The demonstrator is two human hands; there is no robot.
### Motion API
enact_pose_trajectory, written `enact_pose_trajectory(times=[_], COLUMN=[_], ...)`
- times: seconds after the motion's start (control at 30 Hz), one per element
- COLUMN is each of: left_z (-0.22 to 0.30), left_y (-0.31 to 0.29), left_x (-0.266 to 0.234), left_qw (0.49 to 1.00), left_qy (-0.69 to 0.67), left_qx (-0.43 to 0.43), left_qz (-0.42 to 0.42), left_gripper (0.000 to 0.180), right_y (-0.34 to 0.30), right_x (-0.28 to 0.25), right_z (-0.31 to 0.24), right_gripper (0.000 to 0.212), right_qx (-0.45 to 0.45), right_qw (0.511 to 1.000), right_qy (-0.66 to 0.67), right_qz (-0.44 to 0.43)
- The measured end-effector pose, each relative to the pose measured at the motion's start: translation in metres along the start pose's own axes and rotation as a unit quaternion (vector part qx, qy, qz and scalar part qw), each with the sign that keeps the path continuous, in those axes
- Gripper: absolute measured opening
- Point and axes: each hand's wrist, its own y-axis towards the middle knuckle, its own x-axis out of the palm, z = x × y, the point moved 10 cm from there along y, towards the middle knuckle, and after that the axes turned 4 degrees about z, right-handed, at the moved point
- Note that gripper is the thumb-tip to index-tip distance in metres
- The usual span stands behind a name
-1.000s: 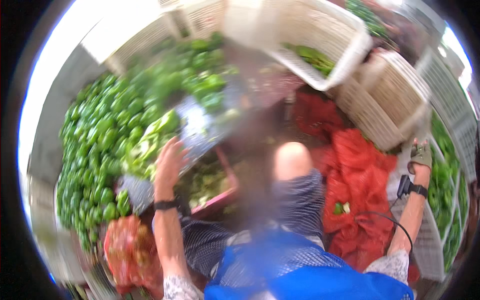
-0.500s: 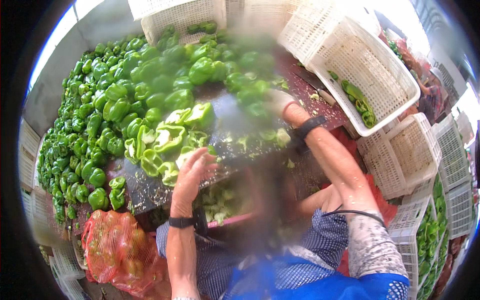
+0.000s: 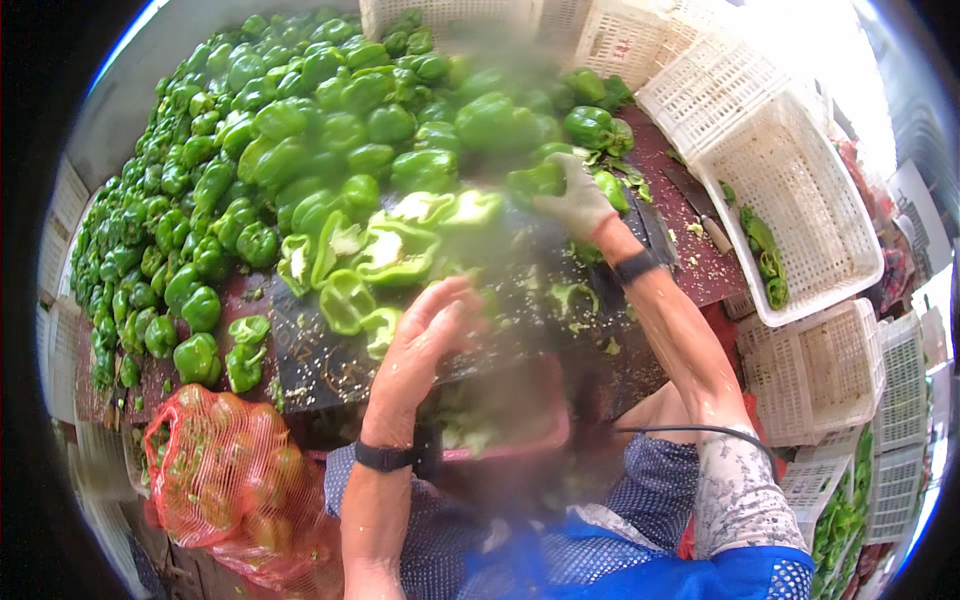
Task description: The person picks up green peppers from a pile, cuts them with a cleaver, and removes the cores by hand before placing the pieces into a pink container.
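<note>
My right hand (image 3: 580,200), in a pale glove, is closed around a green bell pepper (image 3: 538,180) at the near right side of the pepper pile. A hazy smear over the middle of the picture softens that area. My bare left hand (image 3: 432,325) hovers over the near edge of the black board (image 3: 320,370), thumb and fingers loosely apart, fingertips blurred, with nothing visible in it. Just beyond it lie several cut pepper halves (image 3: 395,252), pale insides showing. Seeds and scraps are scattered over the board.
A large heap of green peppers (image 3: 215,180) covers the table's left and back. A knife (image 3: 712,230) lies at the right, beside a white crate (image 3: 800,200) holding a few peppers. A red mesh sack (image 3: 230,470) stands front left; a pink-rimmed container (image 3: 555,430) sits below the board.
The whole view has shifted. My right hand now shows more clearly with a pepper in its grip. My left hand has risen slightly and moved right, beside the cut halves.
</note>
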Motion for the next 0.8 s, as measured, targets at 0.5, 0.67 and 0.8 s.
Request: enact_pose_trajectory(times=[0.5,0.67,0.8], left_z=[0.002,-0.003,0.005], left_y=[-0.019,-0.015,-0.017], left_x=[-0.033,-0.028,-0.012], left_qw=[0.995,0.997,0.9], left_qy=[-0.077,0.006,0.409], left_qx=[0.015,0.027,0.139], left_qz=[0.069,0.072,0.063], left_gripper=[0.069,0.069,0.076], right_y=[-0.173,-0.163,-0.151], right_x=[0.034,0.063,0.114], right_z=[-0.177,-0.143,-0.083], right_gripper=[0.038,0.039,0.054], right_qx=[-0.385,-0.292,-0.166], right_qw=[0.909,0.951,0.974], right_qy=[-0.152,-0.096,0.023], right_qz=[0.051,-0.037,-0.15])
